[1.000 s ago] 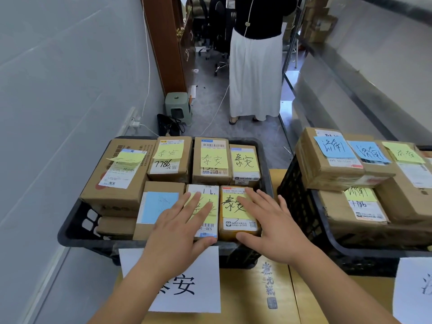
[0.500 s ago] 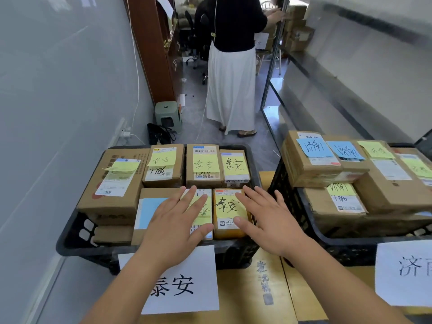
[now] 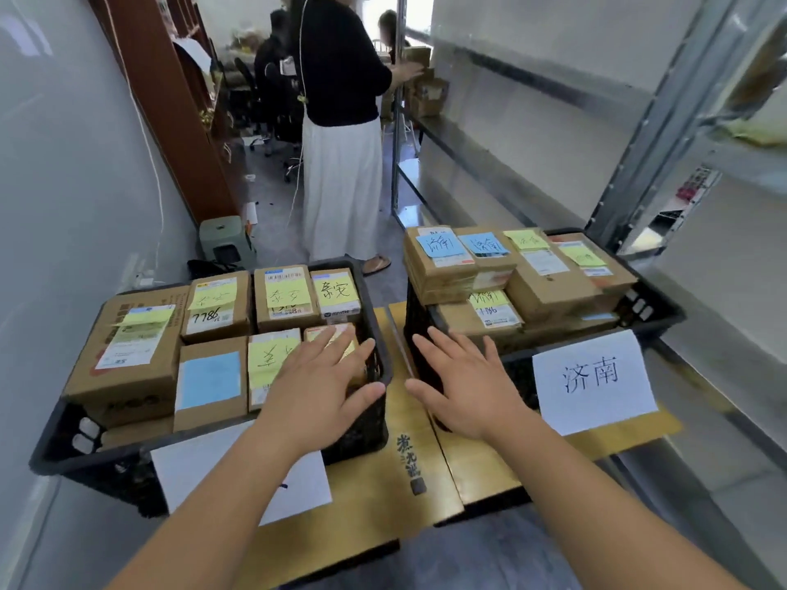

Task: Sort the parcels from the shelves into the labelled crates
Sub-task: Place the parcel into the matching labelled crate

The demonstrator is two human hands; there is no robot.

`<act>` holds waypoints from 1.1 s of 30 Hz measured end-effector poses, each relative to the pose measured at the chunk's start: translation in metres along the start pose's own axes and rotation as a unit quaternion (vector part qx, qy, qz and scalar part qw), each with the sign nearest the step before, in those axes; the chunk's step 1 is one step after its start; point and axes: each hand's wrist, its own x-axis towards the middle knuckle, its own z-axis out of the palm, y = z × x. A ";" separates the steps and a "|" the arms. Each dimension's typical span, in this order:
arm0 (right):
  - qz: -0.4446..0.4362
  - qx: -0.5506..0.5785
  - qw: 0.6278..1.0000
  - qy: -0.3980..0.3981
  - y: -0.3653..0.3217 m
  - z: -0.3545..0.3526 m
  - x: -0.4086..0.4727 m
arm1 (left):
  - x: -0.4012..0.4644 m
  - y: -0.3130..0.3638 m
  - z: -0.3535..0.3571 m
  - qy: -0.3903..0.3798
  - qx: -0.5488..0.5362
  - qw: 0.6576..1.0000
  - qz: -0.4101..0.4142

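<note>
Left hand (image 3: 317, 389): flat and spread, fingers splayed, palm down over the near right corner of the left crate (image 3: 64, 445); it grips nothing, and whether it presses the small parcel (image 3: 330, 334) under its fingers cannot be told.
Right hand (image 3: 466, 389): also flat and wide open, empty, over the near left corner of the right crate (image 3: 656, 317), beside the gap between the two crates.
Worktop (image 3: 379, 483): yellow wooden boards carrying both crates side by side, close but apart.
Crate labels: a white sheet (image 3: 592, 381) with black characters hangs on the right crate's front; another white sheet (image 3: 238, 479) on the left crate is partly hidden by the forearm.
Parcels, left crate: brown cardboard boxes packed flat in rows, most with yellow notes, one with a blue note (image 3: 208, 379).
Parcels, right crate: stacked higher, above the rim, with blue and yellow notes.
Handling (a judgement): stiff taped cartons, probably light to moderate, with smooth tape that may slip; best held by opposite side edges, not by the loose notes.
Shelf (image 3: 511, 134): metal racking on the right, more boxes at its far end.
Farther off: a person (image 3: 340, 134) stands at the shelf.
</note>
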 end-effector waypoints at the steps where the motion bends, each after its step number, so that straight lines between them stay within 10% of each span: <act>1: 0.009 0.002 1.000 0.007 0.009 -0.003 -0.013 | -0.002 0.014 0.000 0.002 0.000 1.000 0.007; 18: 0.241 0.055 0.968 0.045 0.198 -0.028 -0.371 | -0.054 0.382 0.047 -0.046 -0.008 0.965 0.259; 33: 0.541 0.090 0.830 0.104 0.331 -0.008 -0.697 | -0.113 0.744 0.127 -0.123 -0.009 0.837 0.533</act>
